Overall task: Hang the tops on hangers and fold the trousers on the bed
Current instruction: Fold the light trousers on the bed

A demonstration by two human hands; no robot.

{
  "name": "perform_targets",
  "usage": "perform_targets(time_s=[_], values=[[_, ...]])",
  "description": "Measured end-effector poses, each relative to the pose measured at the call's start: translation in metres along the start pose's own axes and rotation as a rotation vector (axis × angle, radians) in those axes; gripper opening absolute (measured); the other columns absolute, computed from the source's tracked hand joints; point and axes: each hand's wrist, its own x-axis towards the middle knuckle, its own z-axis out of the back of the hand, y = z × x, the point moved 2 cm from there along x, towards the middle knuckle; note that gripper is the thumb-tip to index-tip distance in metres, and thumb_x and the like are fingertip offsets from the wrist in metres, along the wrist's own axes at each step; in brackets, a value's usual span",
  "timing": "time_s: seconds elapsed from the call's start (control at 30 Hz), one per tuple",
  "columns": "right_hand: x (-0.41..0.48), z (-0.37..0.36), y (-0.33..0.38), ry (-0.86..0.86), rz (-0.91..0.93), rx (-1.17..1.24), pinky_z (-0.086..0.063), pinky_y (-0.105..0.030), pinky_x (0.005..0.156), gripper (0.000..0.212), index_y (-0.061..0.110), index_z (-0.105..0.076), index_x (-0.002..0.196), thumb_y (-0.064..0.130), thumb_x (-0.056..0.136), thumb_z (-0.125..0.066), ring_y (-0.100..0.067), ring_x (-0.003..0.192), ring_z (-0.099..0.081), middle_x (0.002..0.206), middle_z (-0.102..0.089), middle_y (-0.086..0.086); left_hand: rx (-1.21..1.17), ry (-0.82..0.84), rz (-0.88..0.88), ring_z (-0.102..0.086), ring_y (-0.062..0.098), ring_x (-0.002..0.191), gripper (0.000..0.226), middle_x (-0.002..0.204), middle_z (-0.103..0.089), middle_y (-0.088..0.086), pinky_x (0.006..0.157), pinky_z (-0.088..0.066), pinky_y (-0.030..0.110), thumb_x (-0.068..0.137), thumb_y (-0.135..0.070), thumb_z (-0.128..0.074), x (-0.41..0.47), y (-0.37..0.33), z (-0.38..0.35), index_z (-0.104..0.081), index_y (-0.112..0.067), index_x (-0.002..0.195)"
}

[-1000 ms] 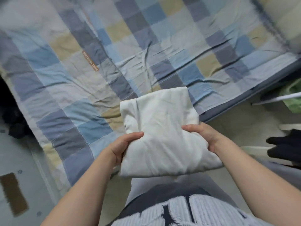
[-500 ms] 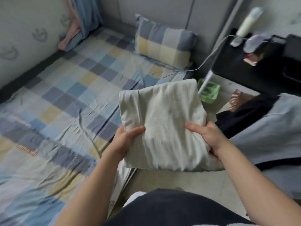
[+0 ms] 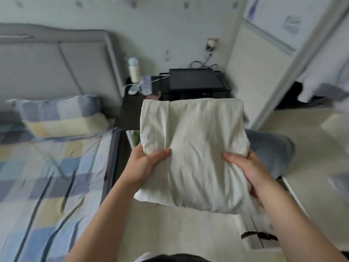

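A folded cream-white garment (image 3: 194,150) hangs in the air in front of me, a thick square bundle held off the bed, over the floor beside it. My left hand (image 3: 145,165) grips its lower left edge, thumb on top. On the lower right edge my right hand (image 3: 247,169) holds it the same way, fingers hidden underneath. The bed (image 3: 47,176), with its blue, grey and yellow checked sheet, lies to the left.
A checked pillow (image 3: 60,118) leans on the grey headboard (image 3: 56,67). A dark bedside table (image 3: 132,108) carries a bottle (image 3: 134,69) and a black box (image 3: 196,80). A grey-blue cloth heap (image 3: 272,148) sits behind the bundle. White wardrobe panels (image 3: 264,63) stand at right.
My view has swung right from the bed toward the bedside table and wardrobe. The folded bundle has stayed in both hands and come away from over the bed.
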Motion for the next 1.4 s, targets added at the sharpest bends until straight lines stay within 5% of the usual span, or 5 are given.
perform_targets(time_s=[0.33,0.87,1.13,1.27,1.4], values=[[-0.009,0.169,0.018,-0.523,0.039,0.226,-0.060,-0.031,0.058,0.057,0.019,-0.069,0.113,0.031,0.060,-0.087,-0.027,0.086,-0.076,0.101,-0.078,-0.006,0.168,0.486,-0.025,-0.076,0.018,0.095,0.038,0.105,-0.078,-0.001,0.074,-0.060,0.030,0.073,-0.033,-0.088,0.134,-0.023,-0.217,-0.075,-0.023,0.107],[-0.030,0.336,-0.020,-1.239,0.000,0.513,-0.059,-0.036,0.070,0.073,0.019,-0.067,0.119,0.036,0.053,-0.091,-0.027,0.092,-0.076,0.106,-0.077,-0.004,0.510,1.063,0.120,-0.063,0.009,0.102,0.067,0.113,-0.065,-0.021,0.076,-0.050,0.027,0.066,-0.056,-0.087,0.234,0.029,-0.540,-0.057,-0.038,0.123],[0.011,0.398,-0.062,-1.486,0.003,0.554,-0.057,-0.035,0.078,0.021,0.026,-0.069,0.096,0.015,0.080,-0.078,-0.014,0.085,-0.073,0.089,-0.077,0.013,0.649,1.052,0.018,-0.061,0.016,0.105,0.060,0.115,-0.064,-0.010,0.083,-0.046,0.033,0.079,-0.035,-0.083,0.240,0.075,-0.637,-0.058,-0.024,0.132],[0.036,0.414,-0.070,-1.579,0.029,0.537,-0.052,-0.018,0.059,0.021,0.030,-0.067,0.090,0.012,0.082,-0.076,0.007,0.072,-0.068,0.081,-0.072,0.027,0.710,1.015,0.011,-0.062,0.020,0.106,0.062,0.121,-0.066,-0.002,0.089,-0.051,0.037,0.079,-0.031,-0.085,0.256,0.093,-0.661,-0.059,-0.017,0.134],[0.057,0.429,-0.072,-1.715,0.029,0.470,-0.046,-0.003,0.061,0.026,0.024,-0.068,0.101,0.008,0.082,-0.075,0.017,0.077,-0.064,0.084,-0.070,0.022,0.692,0.987,0.072,-0.065,0.019,0.102,0.060,0.111,-0.067,-0.005,0.081,-0.054,0.031,0.078,-0.024,-0.086,0.269,0.112,-0.686,-0.060,-0.016,0.132]])
